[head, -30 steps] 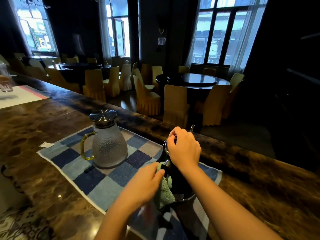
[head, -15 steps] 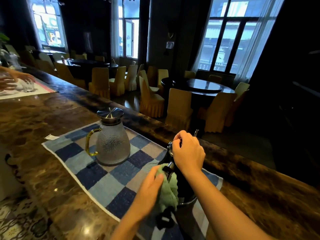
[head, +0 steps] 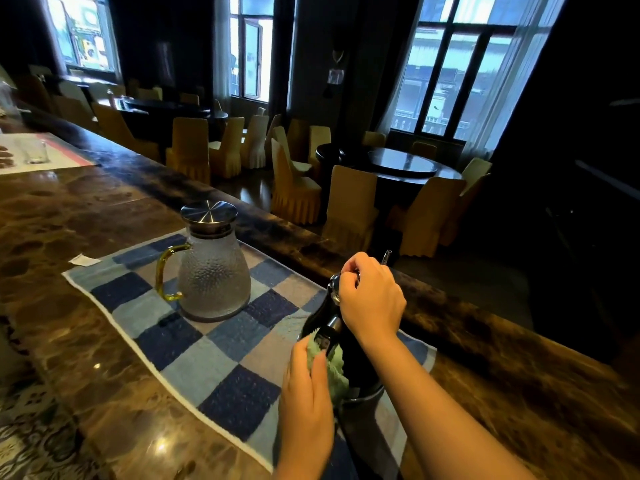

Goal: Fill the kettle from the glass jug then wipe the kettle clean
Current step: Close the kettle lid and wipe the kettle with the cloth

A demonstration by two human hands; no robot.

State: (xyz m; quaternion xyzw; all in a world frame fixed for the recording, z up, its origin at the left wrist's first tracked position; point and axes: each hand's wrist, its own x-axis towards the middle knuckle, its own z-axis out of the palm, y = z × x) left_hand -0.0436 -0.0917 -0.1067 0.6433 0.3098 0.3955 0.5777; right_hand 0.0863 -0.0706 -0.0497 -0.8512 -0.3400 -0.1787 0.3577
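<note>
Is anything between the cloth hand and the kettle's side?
Nothing visible. The left hand presses the green cloth straight against the black kettle; the right hand grips its top, and the glass jug stands apart.

You worked in a dim room, lit only by daylight from the tall windows (head: 446, 64) on the far side, which were blown out to pale blue-white. The right side fell into near black. Small glints sat on the polished surface (head: 104, 358) near you. The wide lens bent the frame edges, and the far chairs (head: 294, 188) looked soft.
</note>
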